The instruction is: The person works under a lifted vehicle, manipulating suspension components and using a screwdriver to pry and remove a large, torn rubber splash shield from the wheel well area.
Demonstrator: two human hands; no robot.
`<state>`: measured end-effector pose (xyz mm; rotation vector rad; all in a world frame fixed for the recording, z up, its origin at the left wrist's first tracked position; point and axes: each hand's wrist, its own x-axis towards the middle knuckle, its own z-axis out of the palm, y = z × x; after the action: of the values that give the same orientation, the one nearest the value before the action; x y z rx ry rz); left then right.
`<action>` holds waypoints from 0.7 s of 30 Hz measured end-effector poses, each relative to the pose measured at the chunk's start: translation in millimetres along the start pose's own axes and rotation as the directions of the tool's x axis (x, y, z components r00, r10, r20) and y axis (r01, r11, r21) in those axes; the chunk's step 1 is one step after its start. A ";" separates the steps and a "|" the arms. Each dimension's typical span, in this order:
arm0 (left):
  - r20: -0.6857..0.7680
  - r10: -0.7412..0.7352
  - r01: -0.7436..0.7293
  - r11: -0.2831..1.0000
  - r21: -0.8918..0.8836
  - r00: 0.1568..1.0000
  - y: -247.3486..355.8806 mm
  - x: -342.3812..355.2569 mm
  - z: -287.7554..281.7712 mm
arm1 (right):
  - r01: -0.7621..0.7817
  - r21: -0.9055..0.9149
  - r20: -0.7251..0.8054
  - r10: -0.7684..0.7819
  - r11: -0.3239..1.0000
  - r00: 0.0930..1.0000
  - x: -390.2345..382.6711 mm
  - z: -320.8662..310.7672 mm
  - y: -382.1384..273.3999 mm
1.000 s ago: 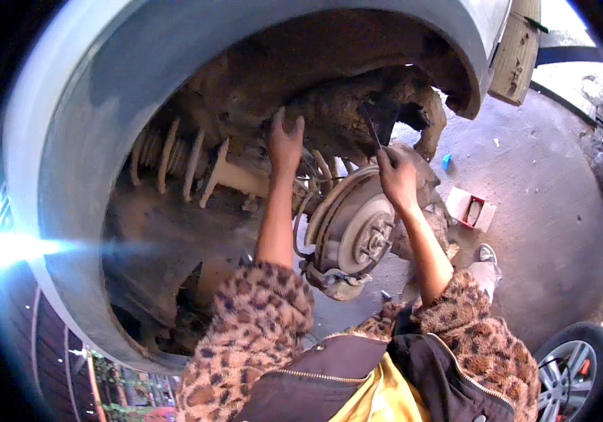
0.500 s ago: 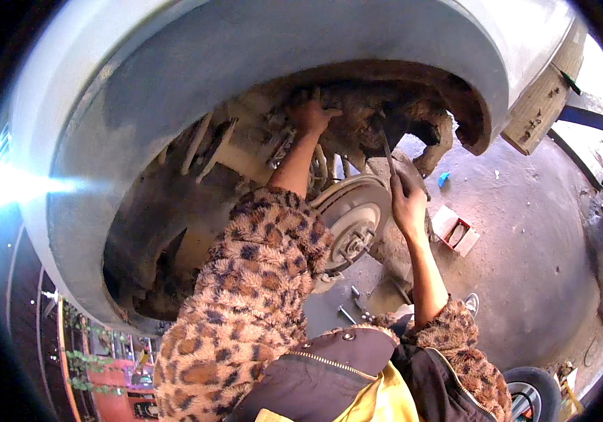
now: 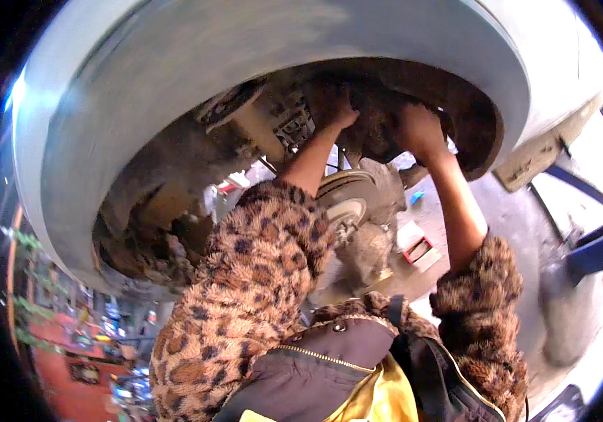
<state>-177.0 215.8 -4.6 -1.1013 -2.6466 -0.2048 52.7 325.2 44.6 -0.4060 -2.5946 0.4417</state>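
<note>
I reach up into the wheel arch (image 3: 301, 32) of a pale car with both arms. My left hand (image 3: 336, 112) is at the dark, dirty upper parts (image 3: 366, 123); its fingertips are lost in shadow, so their grip is unclear. My right hand (image 3: 417, 130), a little to its right, is curled with its fingertips hidden in the recess; what it grips is unclear. Below my hands are the brake disc (image 3: 344, 190) and a dirty hub assembly (image 3: 365, 250).
An open red-and-white box (image 3: 419, 250) and a small blue object (image 3: 416, 197) lie on the ground below. A wooden block (image 3: 523, 169) and a dark metal frame (image 3: 593, 246) are at right. A red surface with clutter (image 3: 59, 337) is at lower left.
My right hand has moved up into the arch, and the thin tool it held is out of sight. My left hand has shifted right. The view has tilted, with more bodywork showing.
</note>
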 end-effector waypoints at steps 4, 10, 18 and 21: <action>0.114 0.029 0.001 0.968 -0.252 0.993 0.1 -29.8 20.9 | 0.376 -0.328 0.199 -0.326 0.867 0.924 112.8 23.3 1.6; -0.268 -0.264 0.253 0.964 -0.078 0.927 -8.9 -170.2 -9.9 | 0.630 -0.549 0.276 -0.592 0.549 0.757 165.4 34.3 -26.0; -0.419 -0.577 0.576 0.805 -0.145 0.701 -9.5 -260.3 -22.1 | 0.662 -0.686 0.325 -0.687 0.302 0.650 172.4 20.0 -58.3; -0.586 -0.498 0.520 0.841 -0.147 0.639 -20.3 -262.2 -11.7 | 0.653 -0.717 0.334 -0.701 0.245 0.630 173.8 18.1 -75.6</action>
<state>-12.0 22.1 -71.9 -0.1581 -2.2578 -0.5226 -118.4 314.7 127.5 0.5020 -2.4217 -1.0939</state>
